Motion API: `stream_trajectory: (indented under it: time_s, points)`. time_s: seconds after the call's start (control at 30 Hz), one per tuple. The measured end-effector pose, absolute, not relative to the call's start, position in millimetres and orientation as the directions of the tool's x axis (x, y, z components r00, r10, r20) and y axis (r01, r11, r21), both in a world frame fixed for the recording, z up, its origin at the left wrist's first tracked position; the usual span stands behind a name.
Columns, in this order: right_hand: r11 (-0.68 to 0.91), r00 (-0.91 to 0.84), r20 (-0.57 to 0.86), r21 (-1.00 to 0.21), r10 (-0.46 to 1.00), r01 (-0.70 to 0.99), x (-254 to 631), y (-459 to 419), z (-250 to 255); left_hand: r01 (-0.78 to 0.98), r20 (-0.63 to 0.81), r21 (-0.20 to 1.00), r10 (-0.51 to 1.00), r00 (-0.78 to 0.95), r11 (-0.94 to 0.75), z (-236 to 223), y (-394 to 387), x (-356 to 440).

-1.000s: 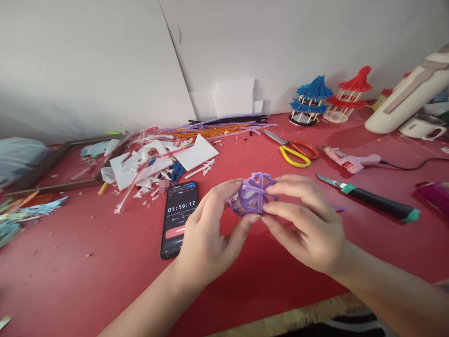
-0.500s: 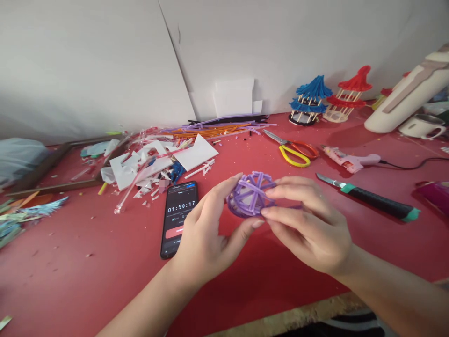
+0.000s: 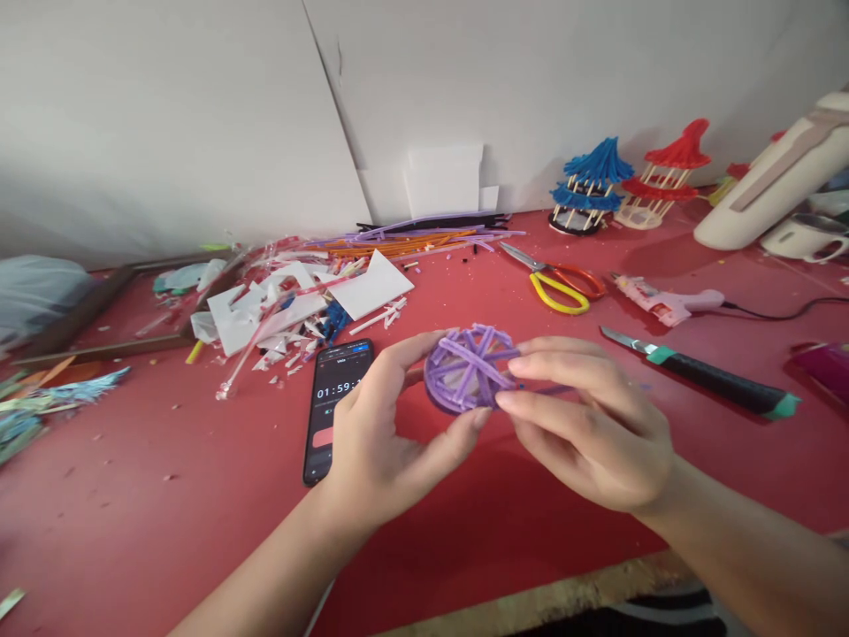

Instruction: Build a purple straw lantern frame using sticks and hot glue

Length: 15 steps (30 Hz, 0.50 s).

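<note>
Between my hands is a small round frame of purple pipe cleaners (image 3: 470,367), its strips crossing like spokes over a ring. My left hand (image 3: 391,425) grips its left side, thumb below and fingers at the upper edge. My right hand (image 3: 590,420) pinches at the right edge with thumb and fingertips. A thin purple strip (image 3: 554,389) sticks out behind the right fingers; whether it joins the frame I cannot tell. Partly behind my left hand lies a phone (image 3: 322,407) showing a running timer.
Right of my hands lie a utility knife (image 3: 716,380), a pink glue gun (image 3: 663,301) and scissors (image 3: 557,292). Farther back stand blue (image 3: 590,186) and red (image 3: 667,177) pagoda-like models, a mug (image 3: 802,237) and a pale cylinder (image 3: 769,177). Paper scraps (image 3: 265,305) and pipe cleaners (image 3: 424,239) lie behind.
The purple frame has turned slightly and tilted in my hands, so its crossing strips show more fully. My left hand has shifted a little left and covers more of the phone.
</note>
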State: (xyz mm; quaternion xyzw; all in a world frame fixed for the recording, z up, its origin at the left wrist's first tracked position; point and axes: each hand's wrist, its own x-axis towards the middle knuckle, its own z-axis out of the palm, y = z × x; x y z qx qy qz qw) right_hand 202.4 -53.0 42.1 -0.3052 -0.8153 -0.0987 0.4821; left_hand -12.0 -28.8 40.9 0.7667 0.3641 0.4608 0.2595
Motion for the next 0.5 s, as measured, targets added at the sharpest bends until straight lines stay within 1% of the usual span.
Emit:
stream_trajectory:
  time_s: [0.17,0.3,0.5]
  points:
    - [0.728,-0.298,0.867,-0.103,0.4,0.677,202.3,-53.1,41.1,0.312,0.507,0.757,0.817,0.274,-0.574,42.9,-25.7,-10.9]
    - [0.695,-0.242,0.867,-0.151,0.435,0.703,202.7,-51.4,43.2,0.292,0.462,0.799,0.848,0.262,-0.526,42.5,-23.7,-11.2]
    - [0.674,-0.216,0.84,-0.219,0.498,0.705,204.3,-45.7,45.6,0.278,0.424,0.827,0.867,0.262,-0.489,40.1,-20.6,-11.7]
